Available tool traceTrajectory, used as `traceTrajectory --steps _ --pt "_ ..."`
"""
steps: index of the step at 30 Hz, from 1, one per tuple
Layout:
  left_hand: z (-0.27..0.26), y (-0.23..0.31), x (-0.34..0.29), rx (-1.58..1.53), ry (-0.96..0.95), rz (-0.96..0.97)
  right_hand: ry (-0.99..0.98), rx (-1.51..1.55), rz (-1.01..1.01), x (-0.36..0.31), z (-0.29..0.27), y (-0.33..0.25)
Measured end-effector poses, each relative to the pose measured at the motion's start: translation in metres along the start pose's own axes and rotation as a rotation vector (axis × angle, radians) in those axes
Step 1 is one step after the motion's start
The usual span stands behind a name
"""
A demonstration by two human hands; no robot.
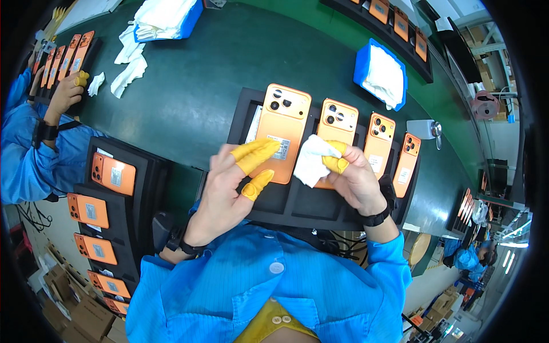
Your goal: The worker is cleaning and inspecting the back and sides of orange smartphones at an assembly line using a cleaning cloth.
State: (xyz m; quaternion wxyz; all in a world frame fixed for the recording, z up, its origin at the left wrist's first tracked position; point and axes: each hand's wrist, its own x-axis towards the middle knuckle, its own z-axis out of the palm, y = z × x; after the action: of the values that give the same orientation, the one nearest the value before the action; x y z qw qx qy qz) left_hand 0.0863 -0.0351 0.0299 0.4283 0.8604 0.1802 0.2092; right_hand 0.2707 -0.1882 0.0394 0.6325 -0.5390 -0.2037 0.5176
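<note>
While the left hand [229, 188] lies spread over the black tray [246, 108], its yellow-capped fingers [254, 154] rest on the lower edge of the leftmost orange phone [283, 128], gripping nothing. That phone lies back up, cameras at the far end, first in a row of 4 on the tray. The right hand [357, 180] pinches a white cloth [311, 160] between capped fingertips and presses it on the second phone [337, 123]. 2 more phones [380, 140] stand further right. A blue bin [380, 74] of white cloths sits beyond on the green table [189, 86]. At far left, another person's hand [66, 94] touches a separate row of orange phones [63, 57].
</note>
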Motion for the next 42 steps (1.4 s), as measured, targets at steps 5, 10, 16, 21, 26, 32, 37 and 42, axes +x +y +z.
traceTrajectory --steps 5,10,16,21,26,32,37,42 --pt "0.021 0.014 0.012 -0.792 -0.086 -0.242 -0.195 0.412 0.147 -0.006 0.0 0.001" --pt "0.018 0.025 0.022 -0.91 -0.238 -0.304 -0.218 0.444 0.148 -0.01 -0.002 0.002" --pt "0.023 0.021 0.022 -0.934 -0.264 -0.311 -0.261 0.484 0.136 -0.015 -0.011 0.003" --pt "0.019 0.019 0.024 -0.998 -0.276 -0.429 -0.081 0.216 0.092 -0.017 -0.011 -0.005" --pt "0.017 0.022 0.022 -1.223 -0.19 -0.649 0.056 0.064 0.094 -0.02 -0.012 -0.012" --pt "0.018 0.022 0.026 -1.216 -0.244 -0.654 0.09 -0.07 0.076 -0.022 -0.016 -0.016" --pt "0.0 -0.007 0.027 -1.226 0.009 -0.524 0.185 -0.338 -0.125 -0.014 -0.024 -0.047" --pt "-0.042 -0.084 0.026 -1.033 0.425 -0.509 0.714 -1.292 -0.537 0.018 -0.078 -0.098"
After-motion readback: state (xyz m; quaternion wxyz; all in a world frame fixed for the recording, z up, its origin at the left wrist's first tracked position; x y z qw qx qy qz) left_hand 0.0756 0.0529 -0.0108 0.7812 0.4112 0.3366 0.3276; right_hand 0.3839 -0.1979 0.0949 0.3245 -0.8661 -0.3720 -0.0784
